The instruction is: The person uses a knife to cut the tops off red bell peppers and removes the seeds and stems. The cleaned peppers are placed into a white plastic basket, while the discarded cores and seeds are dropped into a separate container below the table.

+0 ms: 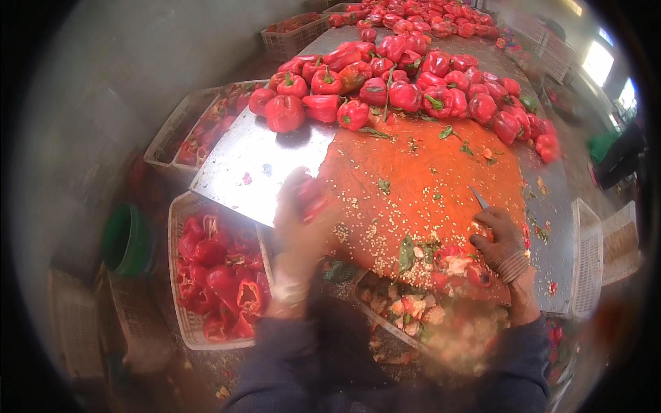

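Note:
My left hand (pixel 299 222), gloved and blurred, is raised over the left edge of the work surface, its fingers around a red bell pepper (pixel 311 199). On the right, my gloved right hand (pixel 496 240) is closed on a small knife (pixel 479 197) whose blade points up and to the left, and something pale shows by its fingers. Both are over or beside an orange board (pixel 382 170) strewn with pale seeds and green leaf scraps. Pepper scraps and cores (pixel 457 263) lie at the board's near edge. Many whole red bell peppers (pixel 408 95) are heaped along its far side.
A white plastic crate (pixel 175 310) of cored peppers stands at lower left, with more crates (pixel 181 126) behind it. A green bucket (pixel 124 240) is further left. Below the board's near edge is a container (pixel 382 320) of cores. At right stands a white crate (pixel 587 258); a person (pixel 619 155) is beyond.

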The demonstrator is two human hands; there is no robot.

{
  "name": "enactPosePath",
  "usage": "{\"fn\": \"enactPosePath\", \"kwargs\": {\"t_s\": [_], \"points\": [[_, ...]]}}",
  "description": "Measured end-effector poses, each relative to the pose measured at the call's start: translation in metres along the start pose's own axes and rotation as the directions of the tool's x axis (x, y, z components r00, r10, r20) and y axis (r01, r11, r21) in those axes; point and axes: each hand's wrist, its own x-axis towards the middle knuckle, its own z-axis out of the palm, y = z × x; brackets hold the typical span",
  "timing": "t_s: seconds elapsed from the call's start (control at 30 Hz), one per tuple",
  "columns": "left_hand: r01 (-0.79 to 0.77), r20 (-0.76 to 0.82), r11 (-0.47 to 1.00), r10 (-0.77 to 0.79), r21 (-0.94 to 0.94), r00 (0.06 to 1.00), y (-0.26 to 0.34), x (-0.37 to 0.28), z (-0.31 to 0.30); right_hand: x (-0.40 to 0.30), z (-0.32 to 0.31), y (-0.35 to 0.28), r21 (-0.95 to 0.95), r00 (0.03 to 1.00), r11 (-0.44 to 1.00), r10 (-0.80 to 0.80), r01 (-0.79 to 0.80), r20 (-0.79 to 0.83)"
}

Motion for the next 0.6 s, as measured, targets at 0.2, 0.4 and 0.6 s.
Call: {"fn": "enactPosePath", "kwargs": {"t_s": [0.2,0.4,0.6], "points": [[-0.072,0.15,0.627,-0.072,0.776,0.986,-0.071,-0.005,-0.141,-0.021,0.028,0.061,-0.338,0.982,0.935,0.045,-0.106,-0.182],[0.13,-0.065,0.907,-0.114,0.4,0.991,-0.105,0.105,-0.089,-0.014,0.039,0.06,-0.348,0.971,0.932,0.022,-0.107,-0.239],[0.058,-0.106,0.94,-0.024,0.337,0.994,-0.148,0.223,-0.005,-0.022,0.039,0.067,-0.381,0.948,0.913,0.019,-0.146,-0.317]]}}
